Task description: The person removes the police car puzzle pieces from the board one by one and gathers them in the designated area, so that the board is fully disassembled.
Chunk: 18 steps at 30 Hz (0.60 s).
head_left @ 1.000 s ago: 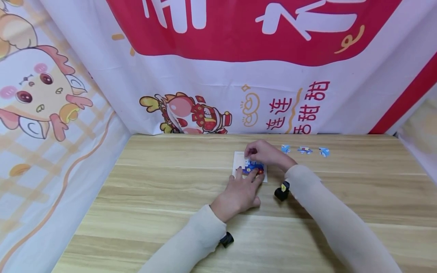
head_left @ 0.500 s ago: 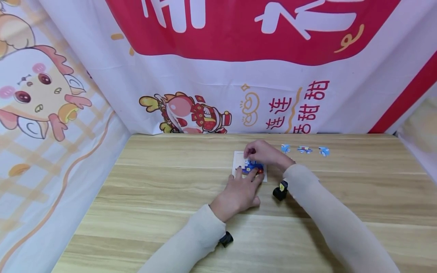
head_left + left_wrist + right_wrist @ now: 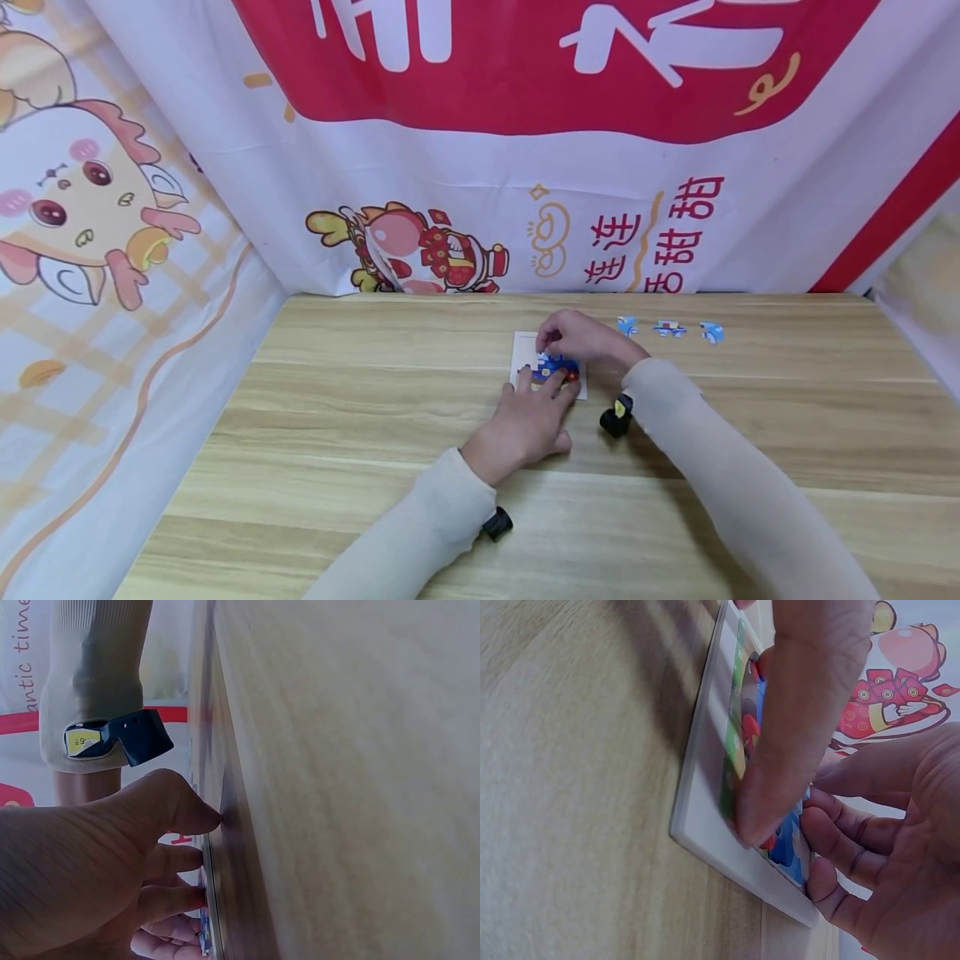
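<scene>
A small white puzzle board (image 3: 524, 343) lies on the wooden table, partly filled with a blue-and-red picture (image 3: 557, 367). My left hand (image 3: 521, 429) rests its spread fingertips on the board's near part. At the far side, my right hand (image 3: 583, 337) has curled fingers and pinches a small white-and-blue puzzle piece (image 3: 542, 356), mostly hidden under the fingertips. Seen from the right wrist, the right hand (image 3: 889, 840) has its fingertips low against the picture's edge, beside a left finger pressing on the board (image 3: 705, 836).
Three loose puzzle pieces lie in a row to the right: one blue-white (image 3: 627, 326), one with red and blue (image 3: 670, 329), one light blue (image 3: 712, 333). A printed cloth (image 3: 480, 167) hangs behind the table (image 3: 360, 433). Each wrist carries a black camera (image 3: 617, 418).
Both hands stay almost in place on the board. The right fingers shift very slightly over the piece; the loose pieces lie as before.
</scene>
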{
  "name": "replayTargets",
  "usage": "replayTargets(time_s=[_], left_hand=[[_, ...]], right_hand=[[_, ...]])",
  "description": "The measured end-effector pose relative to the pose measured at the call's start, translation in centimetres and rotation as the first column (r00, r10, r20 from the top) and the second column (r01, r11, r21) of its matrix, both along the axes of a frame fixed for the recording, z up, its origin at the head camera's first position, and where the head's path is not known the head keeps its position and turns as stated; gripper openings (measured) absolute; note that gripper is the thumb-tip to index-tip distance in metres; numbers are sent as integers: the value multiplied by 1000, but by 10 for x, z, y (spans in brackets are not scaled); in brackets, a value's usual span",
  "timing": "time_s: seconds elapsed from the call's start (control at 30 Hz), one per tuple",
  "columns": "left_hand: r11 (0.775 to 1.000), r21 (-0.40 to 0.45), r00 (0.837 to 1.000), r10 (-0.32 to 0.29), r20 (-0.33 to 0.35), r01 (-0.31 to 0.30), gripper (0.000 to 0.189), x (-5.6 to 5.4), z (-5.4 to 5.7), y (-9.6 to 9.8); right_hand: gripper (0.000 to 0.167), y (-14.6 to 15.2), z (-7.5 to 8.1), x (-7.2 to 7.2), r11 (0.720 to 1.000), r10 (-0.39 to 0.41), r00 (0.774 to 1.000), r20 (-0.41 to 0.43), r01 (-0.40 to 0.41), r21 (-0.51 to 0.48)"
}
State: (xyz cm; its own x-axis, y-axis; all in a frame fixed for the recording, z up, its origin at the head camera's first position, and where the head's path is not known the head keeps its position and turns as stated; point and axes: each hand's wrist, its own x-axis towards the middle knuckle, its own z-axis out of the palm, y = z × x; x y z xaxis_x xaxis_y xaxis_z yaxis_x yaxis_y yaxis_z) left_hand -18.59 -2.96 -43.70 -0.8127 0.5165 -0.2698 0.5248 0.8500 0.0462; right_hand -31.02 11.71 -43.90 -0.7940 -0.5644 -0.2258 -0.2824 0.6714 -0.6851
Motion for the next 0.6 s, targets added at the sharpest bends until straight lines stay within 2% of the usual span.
replayTargets(time_s=[0.23, 0.6], left_hand=[[1000, 9, 1000, 6, 24, -6, 76, -2, 1, 0], [1000, 13, 1000, 3, 27, -3, 76, -2, 2, 0]], right_hand=[[17, 0, 1, 1, 1000, 2, 999, 32, -2, -24], [19, 3, -2, -3, 999, 7, 999, 46, -5, -34]])
